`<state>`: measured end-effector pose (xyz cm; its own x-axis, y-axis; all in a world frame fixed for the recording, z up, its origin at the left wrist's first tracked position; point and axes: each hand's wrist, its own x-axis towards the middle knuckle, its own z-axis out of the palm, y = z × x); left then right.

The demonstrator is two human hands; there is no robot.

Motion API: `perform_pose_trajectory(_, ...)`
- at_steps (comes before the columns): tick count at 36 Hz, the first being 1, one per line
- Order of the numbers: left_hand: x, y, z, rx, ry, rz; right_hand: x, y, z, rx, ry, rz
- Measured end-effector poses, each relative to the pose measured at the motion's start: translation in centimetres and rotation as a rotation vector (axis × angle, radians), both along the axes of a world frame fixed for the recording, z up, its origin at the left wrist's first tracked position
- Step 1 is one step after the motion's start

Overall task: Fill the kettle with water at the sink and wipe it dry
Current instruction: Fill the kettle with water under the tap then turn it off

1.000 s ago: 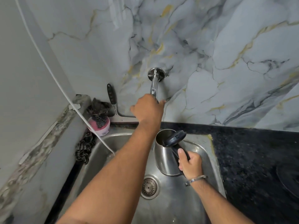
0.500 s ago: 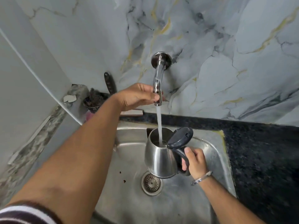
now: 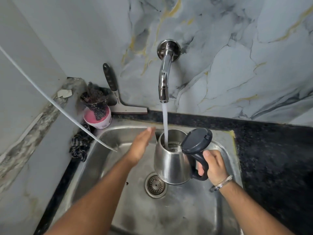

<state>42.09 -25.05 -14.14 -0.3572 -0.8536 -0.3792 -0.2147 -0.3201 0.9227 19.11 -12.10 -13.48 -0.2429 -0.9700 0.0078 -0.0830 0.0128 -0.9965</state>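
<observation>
While the water runs from the tap at twelve o'clock, the job in hand is filling, and doing it well looks to be mostly a matter of holding steady. The kettle hangs over the sink, just above and to the one o'clock side of the drain, with its lid flipped open toward three o'clock. The stream drops straight into the mouth, near the nine o'clock edge of the opening rather than dead centre.

The right hand is wrapped around the dark handle at the kettle's three o'clock side, fingers curled closed on it, carrying the weight. The left hand is flat and open at the kettle's nine o'clock side, fingers together, holding nothing; I cannot tell whether it touches the steel.

My advice: nudge the kettle a little toward nine o'clock so the stream falls mid-opening, clear of the rim, which should keep splashes off the outside and leave less to wipe. Keep the body upright as it gets heavier. The water level inside is hard to read from here, so watch it closely and have the free hand ready for the tap. A dark cloth lies at the sink's nine o'clock edge, possibly useful for drying.
</observation>
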Motion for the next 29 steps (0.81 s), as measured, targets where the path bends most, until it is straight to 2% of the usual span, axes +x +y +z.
perform_pose_trajectory(6,-2.7,4.1,-1.9,0.19,0.206,0.143,-0.6,-0.7,0.3,-0.006,-0.003,0.048)
perform_pose_trajectory(12,-3.6,5.1,-2.7,0.221,0.275,0.28,-0.9,-1.7,-0.1,0.015,-0.007,0.091)
perform_pose_trajectory(19,-3.9,5.6,-3.6,0.288,0.254,0.406,-0.4,-2.7,-0.6,-0.015,0.01,0.004)
perform_pose_trajectory(25,-3.8,5.9,-4.1,0.302,0.247,0.446,0.2,-3.1,-1.0,-0.025,0.042,-0.039)
perform_pose_trajectory(29,-3.7,6.0,-3.9,0.27,0.23,0.448,0.4,-2.9,-1.6,-0.002,0.077,-0.152)
